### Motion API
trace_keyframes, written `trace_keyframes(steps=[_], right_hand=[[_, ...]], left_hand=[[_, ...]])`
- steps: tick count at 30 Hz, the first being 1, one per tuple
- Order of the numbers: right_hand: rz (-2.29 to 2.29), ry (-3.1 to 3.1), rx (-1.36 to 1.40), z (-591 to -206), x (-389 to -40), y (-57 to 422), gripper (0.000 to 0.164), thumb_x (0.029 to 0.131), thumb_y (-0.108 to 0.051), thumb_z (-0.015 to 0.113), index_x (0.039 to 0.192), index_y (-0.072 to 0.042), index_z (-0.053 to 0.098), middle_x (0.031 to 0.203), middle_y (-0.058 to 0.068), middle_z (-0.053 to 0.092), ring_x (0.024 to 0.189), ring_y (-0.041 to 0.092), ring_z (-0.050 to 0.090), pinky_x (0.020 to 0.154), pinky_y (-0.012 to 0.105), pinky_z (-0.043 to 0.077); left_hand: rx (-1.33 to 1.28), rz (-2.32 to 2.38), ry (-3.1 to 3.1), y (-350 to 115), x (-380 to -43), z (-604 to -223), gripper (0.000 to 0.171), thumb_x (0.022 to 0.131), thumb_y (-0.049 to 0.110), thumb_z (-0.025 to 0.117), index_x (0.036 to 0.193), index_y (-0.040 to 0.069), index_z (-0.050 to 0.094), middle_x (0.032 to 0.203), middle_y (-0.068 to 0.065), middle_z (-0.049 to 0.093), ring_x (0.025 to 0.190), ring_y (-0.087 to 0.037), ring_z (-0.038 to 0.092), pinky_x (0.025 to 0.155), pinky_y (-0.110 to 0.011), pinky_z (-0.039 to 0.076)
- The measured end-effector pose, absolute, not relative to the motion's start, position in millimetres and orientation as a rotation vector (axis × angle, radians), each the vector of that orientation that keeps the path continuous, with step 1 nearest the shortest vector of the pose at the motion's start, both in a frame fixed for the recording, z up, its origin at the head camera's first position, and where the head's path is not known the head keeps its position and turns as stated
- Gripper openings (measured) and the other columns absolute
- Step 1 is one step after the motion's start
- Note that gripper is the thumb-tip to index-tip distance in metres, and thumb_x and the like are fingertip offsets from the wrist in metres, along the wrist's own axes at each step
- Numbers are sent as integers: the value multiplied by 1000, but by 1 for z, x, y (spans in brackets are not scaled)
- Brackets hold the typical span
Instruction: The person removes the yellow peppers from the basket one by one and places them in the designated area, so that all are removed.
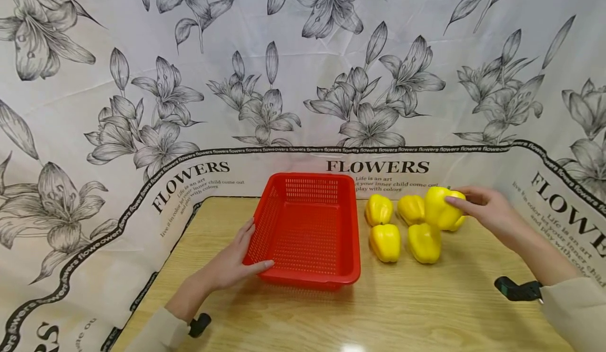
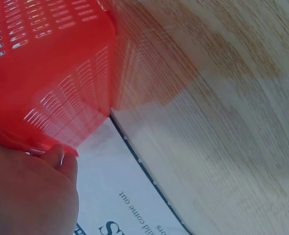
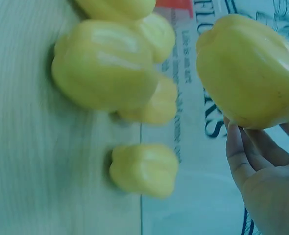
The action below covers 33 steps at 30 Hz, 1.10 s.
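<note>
My left hand (image 1: 232, 265) grips the left rim of a red plastic basket (image 1: 310, 278), its thumb over the edge near the front corner. In the left wrist view, fingers (image 2: 68, 164) curl at the rim of the slotted basket (image 2: 46, 93). My right hand (image 1: 492, 212) holds a yellow bell pepper (image 1: 440, 207) above the others, right of the basket. The right wrist view shows this held pepper (image 3: 247, 73) between thumb and fingers, raised off the table. Beneath and beside it, several more yellow bell peppers (image 1: 424, 242) rest on the wood; one is partly hidden behind the held pepper.
The light wooden table (image 1: 402, 310) meets a white cloth (image 1: 284, 120) printed with flowers and lettering, which hangs behind and at both sides. Another pepper (image 1: 379, 210) stands close to the basket's right side. Black wrist devices (image 1: 518, 290) sit at both sleeves.
</note>
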State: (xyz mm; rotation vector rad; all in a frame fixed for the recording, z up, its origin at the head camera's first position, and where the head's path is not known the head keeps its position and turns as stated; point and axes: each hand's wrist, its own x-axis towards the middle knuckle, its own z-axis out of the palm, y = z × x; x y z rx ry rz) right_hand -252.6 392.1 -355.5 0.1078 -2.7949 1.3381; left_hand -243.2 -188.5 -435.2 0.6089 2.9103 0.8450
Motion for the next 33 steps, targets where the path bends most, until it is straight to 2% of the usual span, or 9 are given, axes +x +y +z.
trace_keyframes(steps=[3,8,10,13,15,17,20,26,33], right_hand=[[1286,-2818,107,-365,-249,410,71,105,-49,54,149,6,44,132,13,58,91,-8,57,99,65,41],[1116,-2911,118,-379,-244,435,69,107,-46,50,148,10,43,138,33,53,95,2,60,88,52,52],[1065,-2953,122,-387,-243,444,69,108,-45,48,147,12,43,140,37,50,102,15,64,82,44,55],[1058,-2995,102,-401,-243,458,72,108,-46,48,147,14,41,141,41,48,107,31,67,82,45,58],[1096,-3026,75,-411,-243,464,75,107,-48,48,147,15,38,142,42,46,111,44,64,85,53,57],[1140,-3043,64,-420,-244,469,76,107,-48,47,147,16,38,142,42,47,108,37,67,89,53,57],[1189,-3062,62,-431,-247,473,77,108,-47,46,147,18,37,142,41,47,105,19,66,86,41,59],[1289,-3011,100,-446,-249,477,77,110,-45,40,147,23,32,147,44,37,100,-12,51,81,21,56],[1489,-2909,160,-454,-247,483,70,114,-36,27,147,26,23,148,46,30,97,-21,47,82,20,56]], left_hand=[[605,851,2898,-188,-244,-436,116,85,79,60,166,16,7,172,9,0,147,-32,36,115,-56,38],[612,848,2892,-187,-245,-435,117,84,79,60,166,16,5,172,9,-1,149,-32,33,116,-55,36],[622,847,2893,-188,-245,-434,117,85,79,60,166,15,5,172,7,-1,150,-32,31,117,-56,35],[626,862,2888,-188,-245,-433,117,85,77,62,166,15,5,172,7,-1,151,-32,29,117,-56,34],[627,866,2887,-188,-245,-433,116,85,76,62,166,15,5,172,7,-2,152,-32,28,117,-57,34],[623,877,2883,-188,-243,-434,116,85,76,62,166,16,5,172,7,-2,152,-32,27,117,-58,34],[624,881,2881,-187,-242,-434,116,85,77,61,166,16,4,172,7,-2,152,-33,28,117,-58,34],[652,899,2906,-186,-243,-434,115,86,76,62,166,15,7,172,4,0,151,-33,28,116,-58,34],[659,958,2881,-184,-245,-436,111,88,73,63,166,17,7,172,2,0,153,-33,25,117,-59,32]])
